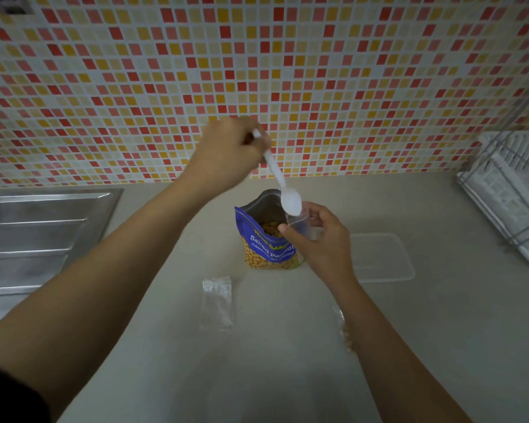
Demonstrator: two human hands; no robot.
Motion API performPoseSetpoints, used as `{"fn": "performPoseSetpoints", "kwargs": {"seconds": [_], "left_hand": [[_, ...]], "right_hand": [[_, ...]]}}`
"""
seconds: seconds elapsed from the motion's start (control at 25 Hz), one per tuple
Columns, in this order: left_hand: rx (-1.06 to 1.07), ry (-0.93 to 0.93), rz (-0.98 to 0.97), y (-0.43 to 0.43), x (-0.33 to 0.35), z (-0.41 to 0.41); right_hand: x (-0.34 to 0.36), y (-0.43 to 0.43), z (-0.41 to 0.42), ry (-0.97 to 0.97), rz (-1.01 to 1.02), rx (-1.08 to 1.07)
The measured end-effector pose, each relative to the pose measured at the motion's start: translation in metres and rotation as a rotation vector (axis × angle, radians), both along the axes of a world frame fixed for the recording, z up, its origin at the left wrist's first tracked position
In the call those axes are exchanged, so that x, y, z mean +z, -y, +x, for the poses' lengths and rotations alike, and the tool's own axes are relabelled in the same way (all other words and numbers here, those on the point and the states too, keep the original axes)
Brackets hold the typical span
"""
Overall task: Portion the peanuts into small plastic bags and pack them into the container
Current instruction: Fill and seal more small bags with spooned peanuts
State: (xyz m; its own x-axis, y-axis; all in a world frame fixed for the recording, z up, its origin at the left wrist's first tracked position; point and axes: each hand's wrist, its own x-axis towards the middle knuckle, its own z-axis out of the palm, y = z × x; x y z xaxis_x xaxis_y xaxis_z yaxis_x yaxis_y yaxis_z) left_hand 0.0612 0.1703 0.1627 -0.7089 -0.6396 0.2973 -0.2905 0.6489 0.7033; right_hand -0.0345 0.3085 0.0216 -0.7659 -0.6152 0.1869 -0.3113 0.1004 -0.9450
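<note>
Holding a white plastic spoon (283, 186) by the handle end in the left hand (226, 151), fingers clamped round it, bowl tipping over the mouth of a small plastic bag (300, 225). Pinching that bag upright in the right hand (321, 236), thumb and fingers closed on its top to keep the mouth open, right beside the peanut pouch (269, 239) so spills are likely falling back in. Pouch standing open on the desk (257, 361). Spare empty bag (217, 303) lying in front, waiting. Filled bag (345, 331) partly hidden under the right forearm. Clear container (382, 257) sitting just right, apparently empty, ready for packing.
</note>
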Motion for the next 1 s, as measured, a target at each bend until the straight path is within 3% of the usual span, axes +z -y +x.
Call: {"fn": "performPoseSetpoints", "kwargs": {"seconds": [0.12, 0.2, 0.36, 0.44, 0.56, 0.92, 1.0], "left_hand": [[0.157, -0.074, 0.183, 0.030, -0.018, 0.010], [0.153, 0.093, 0.048, 0.032, -0.048, 0.007], [-0.065, 0.381, -0.321, 0.010, -0.093, -0.013], [-0.076, 0.461, -0.338, 0.003, -0.102, -0.025], [-0.013, 0.458, -0.128, -0.003, -0.109, -0.038], [0.125, 0.109, 0.539, 0.003, -0.099, -0.018], [0.149, 0.085, 0.606, 0.007, -0.099, -0.011]], "right_hand": [[-0.006, -0.004, -0.003, 0.086, -0.017, -0.004], [-0.009, -0.006, -0.005, 0.143, -0.023, 0.017], [-0.014, -0.006, -0.010, 0.217, -0.057, 0.059], [-0.016, -0.006, -0.011, 0.263, -0.077, 0.081], [-0.018, -0.006, -0.015, 0.329, -0.111, 0.099], [-0.019, -0.007, -0.022, 0.377, -0.136, 0.170], [-0.017, -0.007, -0.023, 0.383, -0.136, 0.176]]}}
